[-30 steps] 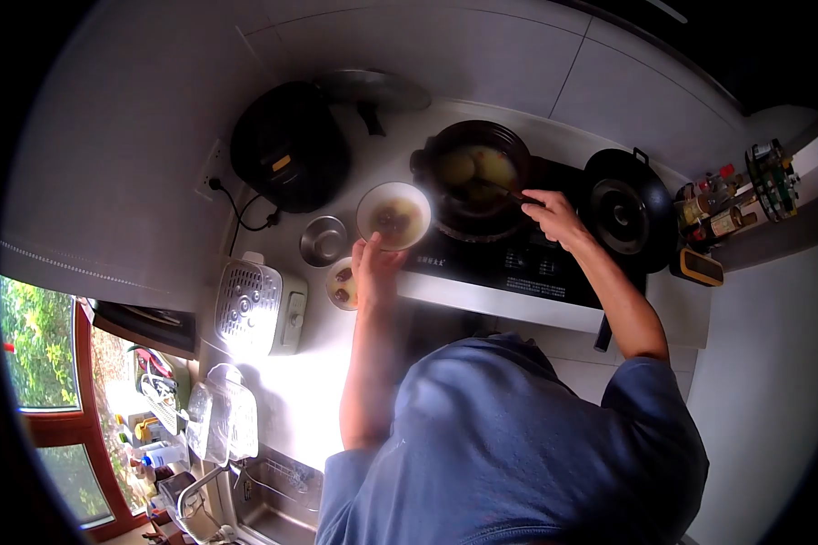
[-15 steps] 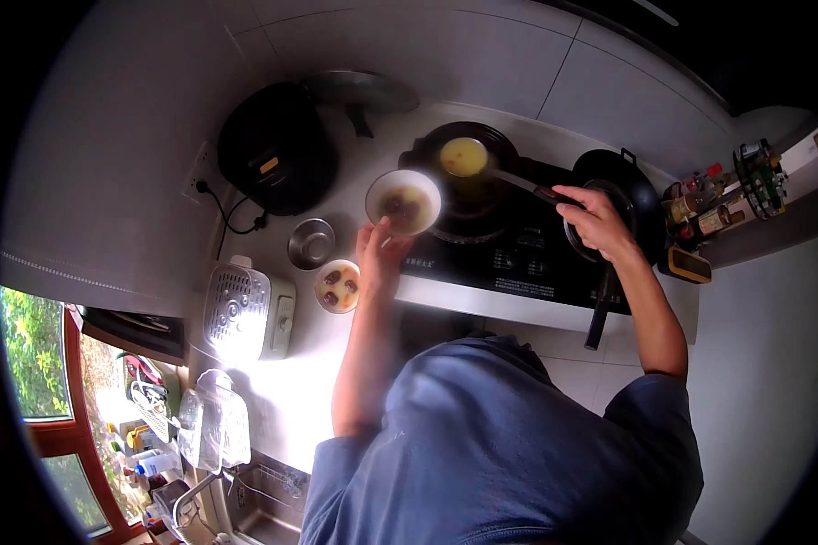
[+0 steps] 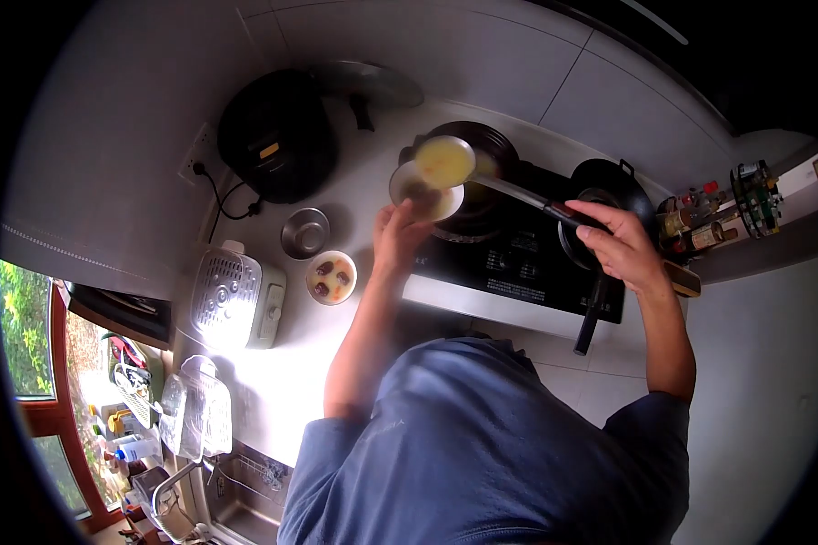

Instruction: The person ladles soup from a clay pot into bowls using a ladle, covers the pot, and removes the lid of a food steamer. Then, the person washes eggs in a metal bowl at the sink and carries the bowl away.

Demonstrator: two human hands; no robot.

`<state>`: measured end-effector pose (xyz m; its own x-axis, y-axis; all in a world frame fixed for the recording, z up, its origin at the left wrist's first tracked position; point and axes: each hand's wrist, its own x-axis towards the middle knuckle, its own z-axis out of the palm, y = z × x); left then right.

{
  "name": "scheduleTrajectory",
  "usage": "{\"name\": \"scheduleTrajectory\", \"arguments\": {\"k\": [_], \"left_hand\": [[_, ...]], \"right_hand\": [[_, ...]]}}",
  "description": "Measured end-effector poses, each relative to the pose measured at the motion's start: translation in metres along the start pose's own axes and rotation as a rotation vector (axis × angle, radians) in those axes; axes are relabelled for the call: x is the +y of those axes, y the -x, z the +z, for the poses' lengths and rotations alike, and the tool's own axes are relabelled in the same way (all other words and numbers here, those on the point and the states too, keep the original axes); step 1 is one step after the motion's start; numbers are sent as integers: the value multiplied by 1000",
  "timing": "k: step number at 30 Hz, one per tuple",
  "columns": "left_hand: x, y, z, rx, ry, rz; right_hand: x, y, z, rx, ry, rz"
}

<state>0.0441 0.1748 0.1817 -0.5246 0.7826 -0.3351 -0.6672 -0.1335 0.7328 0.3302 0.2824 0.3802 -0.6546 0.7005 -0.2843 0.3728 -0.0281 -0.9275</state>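
Note:
My right hand (image 3: 623, 250) grips the black handle of a ladle (image 3: 446, 162), whose bowl is full of yellow soup. The ladle's bowl hangs over the far edge of a white bowl (image 3: 447, 207) and partly covers it. My left hand (image 3: 402, 238) holds that bowl from its near side; dark pieces lie in the liquid inside. Behind the ladle is a dark pot (image 3: 495, 141) on the black cooktop (image 3: 536, 272). On the counter to the left stands a second bowl (image 3: 332, 277) of soup with several dark pieces.
Left of the hands are a small metal bowl (image 3: 305, 233), a white toaster-like appliance (image 3: 236, 300) and a black cooker (image 3: 277, 136). A glass lid (image 3: 373, 84) leans at the back wall. At right sit a black wok (image 3: 613, 186) and spice bottles (image 3: 704, 222). The sink (image 3: 245, 500) is lower left.
The ladle has come up from over the pot and moved left and nearer to the held bowl. My left hand has carried that bowl slightly right, under the ladle.

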Motion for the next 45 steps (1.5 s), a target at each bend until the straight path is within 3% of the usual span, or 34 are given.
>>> {"name": "scheduleTrajectory", "arguments": {"k": [5,8,12,16,19,22,26,29,32,36,40,43,45], "left_hand": [[4,5,7,-7,1,-8],[2,2,2,-32,13,-12],[7,5,4,-20,-27,-28],[5,2,-1,-51,-48,-8],[6,5,2,-47,31,3],[4,4,-2,-57,25,-8],[5,8,-3,-67,37,1],[8,15,-4,-64,35,20],[9,20,-8,-33,25,36],[9,23,-17,-26,35,50],[10,27,-27,-6,13,73],[12,32,-25,11,23,100],[12,33,-29,7,15,104]], "right_hand": [[28,-5,13,48,262,-279],[30,0,17,71,489,-327],[40,-2,24,180,752,-695],[41,6,22,144,973,-675],[45,7,19,162,968,-724],[54,-1,18,206,712,-761],[53,-3,14,183,256,-269],[60,-22,6,198,312,-171],[61,-46,8,216,622,-183],[97,-84,20,300,786,-371],[89,-93,34,241,974,-127],[93,-101,37,232,954,-97],[102,-109,37,279,928,-224]]}}
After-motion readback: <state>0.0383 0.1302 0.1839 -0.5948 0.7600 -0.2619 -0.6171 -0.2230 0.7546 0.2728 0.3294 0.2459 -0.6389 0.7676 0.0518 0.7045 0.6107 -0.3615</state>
